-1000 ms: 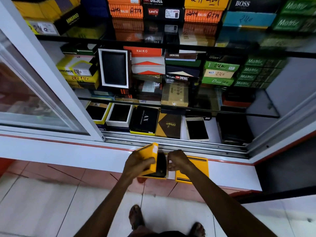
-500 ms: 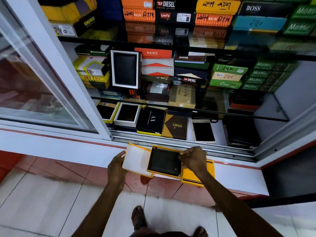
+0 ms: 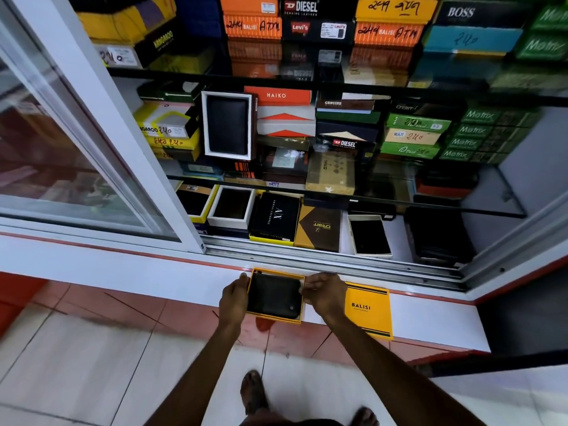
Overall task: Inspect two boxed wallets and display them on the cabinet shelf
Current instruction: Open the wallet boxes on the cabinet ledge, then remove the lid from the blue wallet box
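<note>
The lid, held open half a second ago, is no longer seen — one yellow tray point(image 3: 302, 299) with a black wallet point(image 3: 274, 295) is now gripped by the left hand point(image 3: 234, 298) at 9 o'clock and the right hand point(image 3: 322, 295) at 3 o'clock, over the white surface point(image 3: 430, 315); inspection seems finished. One Balisi box point(image 3: 368, 309) lies at 3 o'clock. Beyond, at 12 o'clock, the cabinet shelf point(image 3: 398, 229) awaits — three open display boxes are counted.

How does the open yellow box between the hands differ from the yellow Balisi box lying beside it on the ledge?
The open yellow box shows a black wallet inside; the Balisi box is closed, showing only its printed lid. The open box is gripped by the left hand and right hand; the Balisi box lies untouched right of the right hand. The Balisi lid carries black stripes and a name; the open box shows only a plain yellow rim. Both are yellow and sit on the white ledge.
</note>
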`<state>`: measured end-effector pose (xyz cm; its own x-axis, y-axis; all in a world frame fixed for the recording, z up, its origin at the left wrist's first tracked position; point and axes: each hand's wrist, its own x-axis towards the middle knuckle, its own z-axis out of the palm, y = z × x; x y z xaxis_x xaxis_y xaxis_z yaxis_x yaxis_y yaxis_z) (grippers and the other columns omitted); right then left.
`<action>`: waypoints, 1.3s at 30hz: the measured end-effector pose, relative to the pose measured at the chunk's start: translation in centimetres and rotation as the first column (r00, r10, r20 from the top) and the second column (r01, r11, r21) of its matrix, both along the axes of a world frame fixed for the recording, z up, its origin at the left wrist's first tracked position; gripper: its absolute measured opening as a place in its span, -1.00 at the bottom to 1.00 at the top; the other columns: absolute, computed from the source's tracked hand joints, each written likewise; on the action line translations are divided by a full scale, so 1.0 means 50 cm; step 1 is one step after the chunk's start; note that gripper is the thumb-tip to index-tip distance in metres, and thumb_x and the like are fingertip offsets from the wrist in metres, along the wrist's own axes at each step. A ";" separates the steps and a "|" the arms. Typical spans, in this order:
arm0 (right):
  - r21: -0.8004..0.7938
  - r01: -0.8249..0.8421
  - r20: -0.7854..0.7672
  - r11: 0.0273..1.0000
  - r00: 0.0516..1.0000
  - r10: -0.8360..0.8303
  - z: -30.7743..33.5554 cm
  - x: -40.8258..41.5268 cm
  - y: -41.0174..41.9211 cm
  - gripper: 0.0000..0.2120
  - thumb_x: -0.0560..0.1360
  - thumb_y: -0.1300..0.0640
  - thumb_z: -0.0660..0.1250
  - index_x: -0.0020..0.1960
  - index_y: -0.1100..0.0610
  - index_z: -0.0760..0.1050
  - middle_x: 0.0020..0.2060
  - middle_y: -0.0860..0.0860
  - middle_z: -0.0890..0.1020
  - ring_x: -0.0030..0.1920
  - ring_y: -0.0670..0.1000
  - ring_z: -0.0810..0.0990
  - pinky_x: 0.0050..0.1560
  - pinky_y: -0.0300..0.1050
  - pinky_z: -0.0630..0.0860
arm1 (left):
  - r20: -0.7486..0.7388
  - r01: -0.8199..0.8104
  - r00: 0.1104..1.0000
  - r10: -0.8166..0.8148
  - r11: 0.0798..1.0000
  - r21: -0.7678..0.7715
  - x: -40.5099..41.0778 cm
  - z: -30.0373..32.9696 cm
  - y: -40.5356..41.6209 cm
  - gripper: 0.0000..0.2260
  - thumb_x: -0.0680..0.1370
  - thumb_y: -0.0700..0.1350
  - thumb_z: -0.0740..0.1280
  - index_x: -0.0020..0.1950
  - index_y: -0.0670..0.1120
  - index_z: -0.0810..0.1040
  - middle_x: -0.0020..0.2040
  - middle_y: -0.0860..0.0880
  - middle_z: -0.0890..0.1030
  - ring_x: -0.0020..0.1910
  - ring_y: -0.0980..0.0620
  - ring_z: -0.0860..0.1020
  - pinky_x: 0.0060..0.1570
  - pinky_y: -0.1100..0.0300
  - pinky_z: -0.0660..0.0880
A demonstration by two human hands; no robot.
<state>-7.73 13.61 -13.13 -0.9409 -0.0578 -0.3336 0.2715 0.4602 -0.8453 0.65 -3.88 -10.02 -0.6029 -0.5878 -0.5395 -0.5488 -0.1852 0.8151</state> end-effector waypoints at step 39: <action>0.177 0.004 0.141 0.984 0.990 -0.030 0.054 0.002 0.370 -0.85 0.48 0.13 0.38 -0.15 0.14 0.71 -0.22 0.13 0.74 -0.22 0.06 0.66 -0.19 -0.16 0.52 | -0.055 0.392 0.919 -0.389 0.919 0.038 -0.089 0.085 0.338 -0.57 0.15 0.20 0.41 -0.14 -0.05 0.63 -0.27 -0.01 0.65 -0.18 -0.06 0.62 -0.15 0.09 0.55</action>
<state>-7.64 32.12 -10.45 -0.8832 0.0295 -0.4681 0.3927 0.5923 -0.7035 -3.77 13.00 -5.79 -0.8039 -0.2752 -0.5273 -0.5479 -0.0026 0.8366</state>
